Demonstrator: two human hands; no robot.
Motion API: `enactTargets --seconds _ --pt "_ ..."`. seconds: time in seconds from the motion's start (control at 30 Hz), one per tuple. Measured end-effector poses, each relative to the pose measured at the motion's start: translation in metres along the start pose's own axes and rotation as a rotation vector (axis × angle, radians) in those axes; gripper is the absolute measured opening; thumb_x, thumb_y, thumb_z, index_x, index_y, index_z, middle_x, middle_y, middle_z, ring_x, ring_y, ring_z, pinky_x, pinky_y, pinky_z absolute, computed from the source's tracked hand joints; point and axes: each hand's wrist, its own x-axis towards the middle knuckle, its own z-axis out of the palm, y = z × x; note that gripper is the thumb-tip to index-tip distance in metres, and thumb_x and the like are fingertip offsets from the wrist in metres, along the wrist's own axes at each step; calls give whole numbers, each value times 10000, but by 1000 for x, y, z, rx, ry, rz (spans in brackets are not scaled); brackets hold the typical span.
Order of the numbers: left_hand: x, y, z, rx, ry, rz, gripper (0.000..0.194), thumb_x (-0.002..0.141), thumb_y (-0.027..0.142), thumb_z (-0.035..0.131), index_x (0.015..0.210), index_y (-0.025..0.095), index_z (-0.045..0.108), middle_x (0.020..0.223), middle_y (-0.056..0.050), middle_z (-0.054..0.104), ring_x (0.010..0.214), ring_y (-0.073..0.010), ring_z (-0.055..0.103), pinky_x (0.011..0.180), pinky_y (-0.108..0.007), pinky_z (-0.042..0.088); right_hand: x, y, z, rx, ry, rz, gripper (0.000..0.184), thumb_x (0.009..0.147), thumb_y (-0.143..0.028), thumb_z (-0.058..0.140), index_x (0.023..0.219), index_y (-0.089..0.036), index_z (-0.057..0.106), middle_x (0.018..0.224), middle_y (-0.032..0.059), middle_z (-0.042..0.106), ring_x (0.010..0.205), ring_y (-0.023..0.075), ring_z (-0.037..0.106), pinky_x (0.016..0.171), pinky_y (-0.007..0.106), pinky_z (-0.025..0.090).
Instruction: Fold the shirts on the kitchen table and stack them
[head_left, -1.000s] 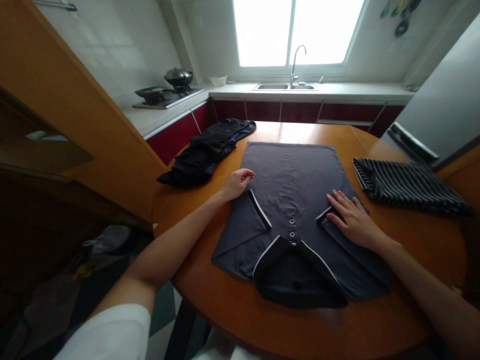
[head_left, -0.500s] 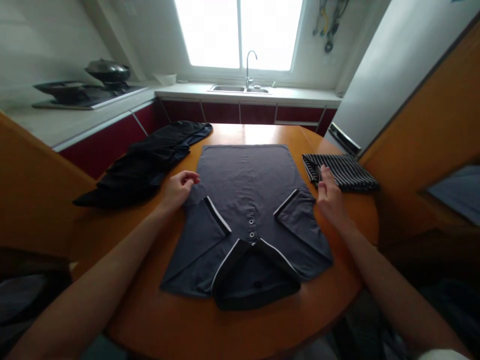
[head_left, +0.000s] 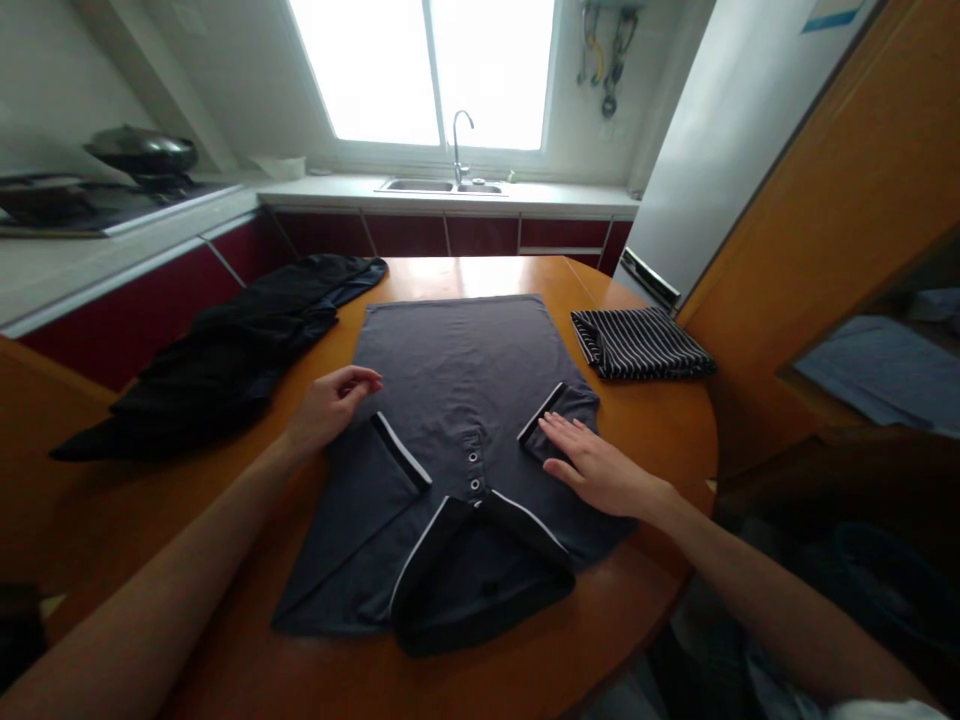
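Note:
A dark grey polo shirt (head_left: 457, 365) lies spread on the wooden table, its black, white-edged collar (head_left: 480, 600) toward me. Both short sleeves, with black-and-white cuffs, are folded inward over the body. My right hand (head_left: 600, 465) rests flat and open on the right sleeve near its cuff (head_left: 541, 412). At the shirt's left edge, just above the left cuff (head_left: 401, 450), is my left hand (head_left: 330, 405). Its fingers are loosely bent and no cloth shows gripped between them. Whether its fingertips touch the fabric I cannot tell.
A crumpled black garment (head_left: 232, 340) lies on the table's left side. To the right sits a folded black-and-white striped garment (head_left: 645, 343). Behind the table (head_left: 525, 650) run a counter with a sink (head_left: 442, 187), a stove with a wok (head_left: 142, 150), and a fridge (head_left: 735, 130).
My right hand lifted off the right sleeve toward the striped garment, then came back down onto the sleeve. My left hand stayed by the shirt's left edge. The view has turned right.

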Motion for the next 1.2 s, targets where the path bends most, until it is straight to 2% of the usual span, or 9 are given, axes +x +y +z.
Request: enactTargets --seconds 0.2,0.27,0.37,0.47,0.6,0.7,0.8,1.0,1.2 --pt "3 -5 -20 -125 169 1 242 800 374 597 930 197 700 891 -55 743 866 -234 705 832 -336 547 -4 -14 11 -73 148 -31 606 1014 -403 440 1556 -145 358 1631 149 303 1521 284 229 1231 514 213" --pt "3 -7 -25 -157 236 -27 223 791 324 574 912 181 694 859 -54 732 839 -212 702 800 -316 548 -1 -16 18 -128 217 15 525 995 -360 471 1467 -128 485 1553 184 427 1458 313 356 1188 505 298" --pt "3 -9 -26 -179 306 -83 224 773 282 544 904 165 682 826 -49 721 794 -188 697 751 -291 546 9 -21 16 -161 214 77 321 1001 -335 450 1163 -165 670 1231 156 668 1140 280 627 975 394 477" --pt "2 -12 -21 -180 319 -120 231 768 278 532 909 161 673 813 -45 713 777 -177 693 737 -280 544 30 -23 4 -203 114 154 240 990 -350 477 988 -205 668 964 96 725 840 233 684 730 314 464" --pt "0 -10 -15 -178 208 -102 245 775 318 556 923 159 669 816 -47 715 773 -188 692 735 -296 547 73 -6 -17 -220 57 201 261 952 -381 530 816 -202 664 788 88 716 708 213 652 627 291 367" --pt "-4 2 -12 -182 25 -60 332 794 422 615 984 155 667 855 -68 734 787 -208 702 745 -323 550 101 30 -45 -39 268 222 292 939 -332 528 719 -185 654 724 78 700 679 175 611 633 276 361" --pt "-8 30 -3 -193 -223 0 456 812 505 648 1120 170 643 938 -81 749 809 -214 709 745 -327 553 109 72 -74 101 431 280 248 933 -250 484 839 -146 689 765 81 721 643 142 586 615 253 384" --pt "4 112 69 -42 -654 230 425 904 448 589 1226 182 662 1037 -76 750 856 -189 693 745 -274 531 91 114 -74 195 328 310 228 841 -99 501 895 -136 719 718 53 736 567 123 579 556 219 423" --pt "51 159 181 274 -665 358 335 890 352 628 1152 158 709 1002 -83 738 891 -208 672 786 -270 493 92 127 -56 238 218 237 275 835 -55 472 901 -144 724 732 40 737 637 127 628 616 203 454"
